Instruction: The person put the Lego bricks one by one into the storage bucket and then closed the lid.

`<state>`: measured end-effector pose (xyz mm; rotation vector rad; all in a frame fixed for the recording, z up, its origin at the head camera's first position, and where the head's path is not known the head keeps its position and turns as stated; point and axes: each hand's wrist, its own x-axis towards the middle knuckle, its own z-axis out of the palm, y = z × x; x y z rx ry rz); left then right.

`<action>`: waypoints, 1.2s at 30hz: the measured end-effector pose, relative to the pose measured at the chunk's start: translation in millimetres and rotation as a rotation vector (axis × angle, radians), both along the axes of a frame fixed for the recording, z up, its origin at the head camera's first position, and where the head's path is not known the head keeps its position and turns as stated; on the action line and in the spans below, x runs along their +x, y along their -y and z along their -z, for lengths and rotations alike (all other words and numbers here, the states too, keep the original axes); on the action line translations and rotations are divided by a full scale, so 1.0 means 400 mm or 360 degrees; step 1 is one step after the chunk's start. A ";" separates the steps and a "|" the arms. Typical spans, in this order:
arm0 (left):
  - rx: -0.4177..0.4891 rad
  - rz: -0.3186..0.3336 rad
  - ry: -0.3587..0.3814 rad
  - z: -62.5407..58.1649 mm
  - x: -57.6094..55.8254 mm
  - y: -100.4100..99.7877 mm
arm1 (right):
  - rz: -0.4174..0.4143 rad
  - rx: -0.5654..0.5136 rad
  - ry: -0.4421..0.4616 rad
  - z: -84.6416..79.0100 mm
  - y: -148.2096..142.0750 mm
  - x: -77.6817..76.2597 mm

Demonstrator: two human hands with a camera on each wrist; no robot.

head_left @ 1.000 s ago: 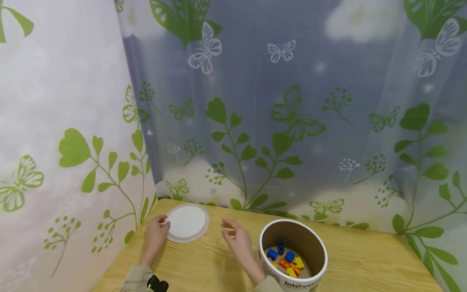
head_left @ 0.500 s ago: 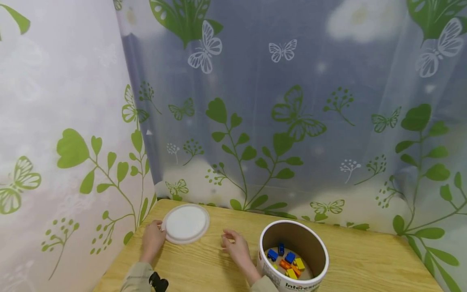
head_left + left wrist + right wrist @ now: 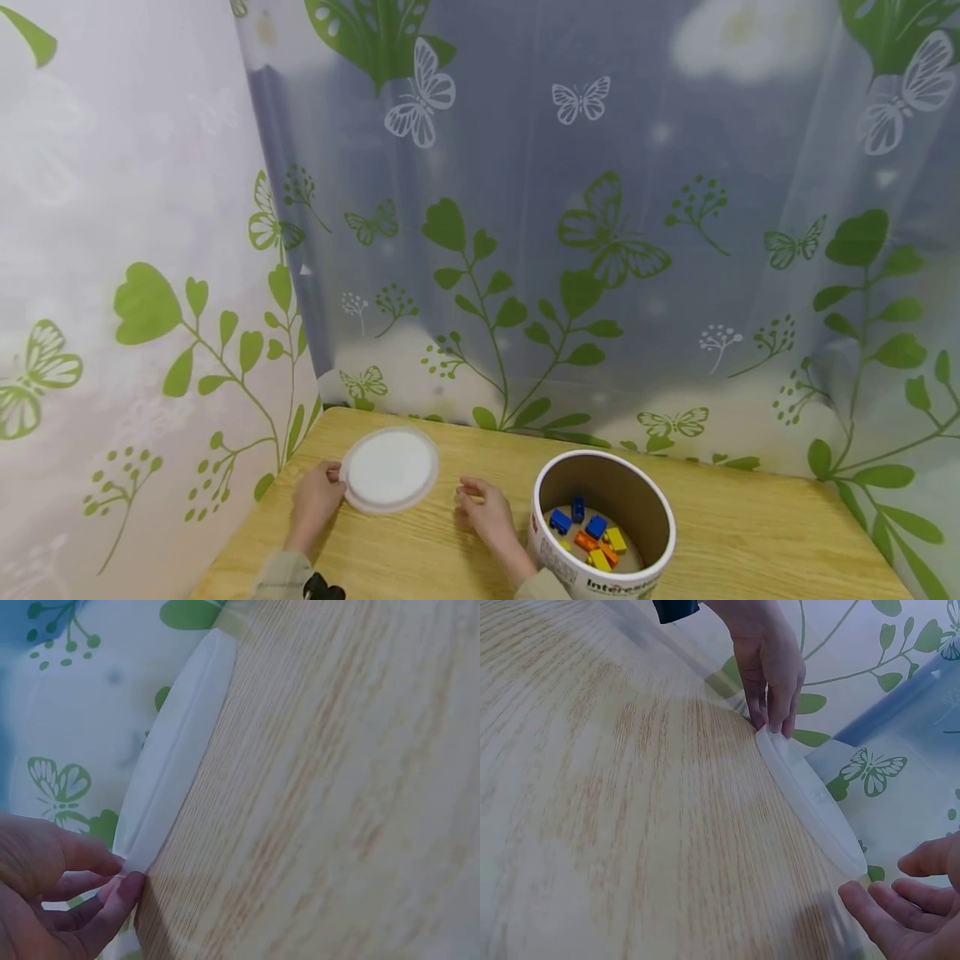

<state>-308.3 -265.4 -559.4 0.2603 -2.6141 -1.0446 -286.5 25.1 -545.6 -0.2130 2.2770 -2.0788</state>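
Observation:
A round white lid [image 3: 390, 468] lies on the wooden table at the back left. My left hand [image 3: 317, 505] pinches its left edge, and in the left wrist view the thumb [image 3: 124, 900] and index finger meet at the rim. To the right of the lid, my right hand [image 3: 487, 515] is held apart from it with loosely bent fingers and nothing between them. In the right wrist view those fingers [image 3: 866, 907] are near the lid's far end. Beside my right forearm stands a white bucket [image 3: 551, 554] without a cover; several blue, orange and yellow toy blocks [image 3: 596, 527] lie inside.
The wooden table [image 3: 757, 533] meets a butterfly-patterned curtain [image 3: 525, 250] along its back edge. A pale patterned curtain [image 3: 172, 400] borders it on the left, close to my left hand.
The lid has shifted slightly toward me and to the right, with my left hand on its edge. My right hand has come a little nearer to me. The bucket stays put.

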 end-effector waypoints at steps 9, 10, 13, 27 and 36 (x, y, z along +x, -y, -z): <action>0.0000 0.0088 0.0055 -0.003 0.036 -0.024 | 0.0015 -0.0017 0.0074 0.017 0.001 -0.007; -0.0002 0.0094 0.0066 -0.004 0.042 -0.027 | 0.0020 -0.0007 0.0084 0.018 0.001 -0.007; -0.0014 0.0123 0.0083 -0.004 0.058 -0.034 | 0.0038 0.0004 0.0105 0.017 0.001 -0.004; -0.0114 0.0179 0.0057 -0.011 0.098 -0.063 | 0.0133 0.0235 0.0068 0.028 -0.001 0.008; -0.0098 0.0190 0.0071 -0.045 0.113 -0.057 | 0.0214 0.0448 -0.0133 0.020 -0.005 0.027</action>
